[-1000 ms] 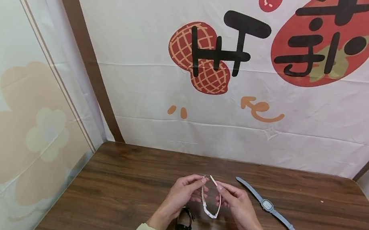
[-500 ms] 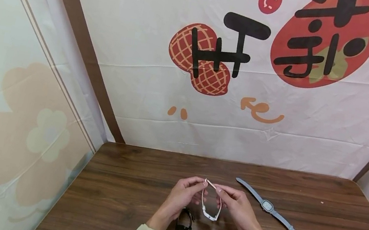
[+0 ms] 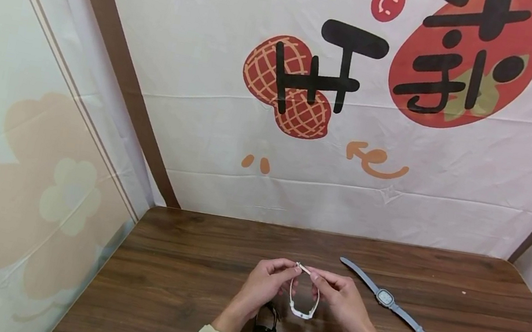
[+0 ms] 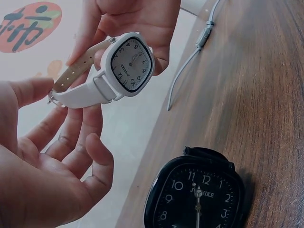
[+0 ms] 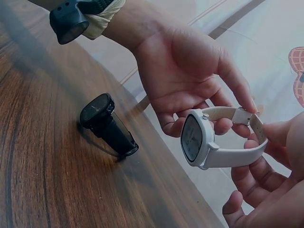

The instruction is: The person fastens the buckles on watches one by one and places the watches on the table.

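A white wristwatch (image 4: 132,71) with a square face is held up between both hands over the table, its strap bent into a loop. My left hand (image 3: 267,282) pinches the buckle end (image 4: 53,99) between thumb and fingers. The strap end with the row of holes (image 4: 75,71) is pinched by my right hand (image 3: 341,301). In the head view the two strap ends meet at the top, with the watch case hanging below. A black wristwatch (image 3: 264,330) stands on the table by my left wrist, its strap closed in a loop.
A light blue wristwatch (image 3: 385,297) lies stretched out flat on the brown wooden table (image 3: 185,270), to the right of the hands. Behind the table's far edge hangs a printed white cloth (image 3: 208,133), and another cloth (image 3: 28,197) hangs at the left.
The white watch's strap ends, apart one second ago, have come together at the top, and its loop has closed. Both hands stay almost in place; the other watches lie as before.
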Available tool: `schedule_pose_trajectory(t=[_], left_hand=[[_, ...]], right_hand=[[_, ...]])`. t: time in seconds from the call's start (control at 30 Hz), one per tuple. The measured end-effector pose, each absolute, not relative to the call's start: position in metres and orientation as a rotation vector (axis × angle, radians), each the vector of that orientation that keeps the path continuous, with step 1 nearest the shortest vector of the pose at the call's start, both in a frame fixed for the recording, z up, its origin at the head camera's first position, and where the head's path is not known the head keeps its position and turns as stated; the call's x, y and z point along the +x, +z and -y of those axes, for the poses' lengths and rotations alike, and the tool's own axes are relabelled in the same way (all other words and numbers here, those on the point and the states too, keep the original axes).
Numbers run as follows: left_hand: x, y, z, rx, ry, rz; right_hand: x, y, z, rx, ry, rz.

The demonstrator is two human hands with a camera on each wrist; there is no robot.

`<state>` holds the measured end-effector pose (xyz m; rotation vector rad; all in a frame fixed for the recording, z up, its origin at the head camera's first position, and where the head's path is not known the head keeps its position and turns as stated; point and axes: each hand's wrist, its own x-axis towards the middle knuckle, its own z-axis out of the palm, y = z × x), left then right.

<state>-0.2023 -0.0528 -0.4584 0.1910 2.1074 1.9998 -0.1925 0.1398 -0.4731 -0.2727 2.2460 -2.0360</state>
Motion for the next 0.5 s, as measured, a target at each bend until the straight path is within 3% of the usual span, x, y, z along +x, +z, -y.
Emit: schedule_pose_trajectory(t=[0.5], left_hand=[[-0.1997,-0.4564,0.0491,0.265,2.010,-2.085]], right_hand=[[-0.1926,-0.4693,-0.1388,-0.288,-2.011,-2.217]])
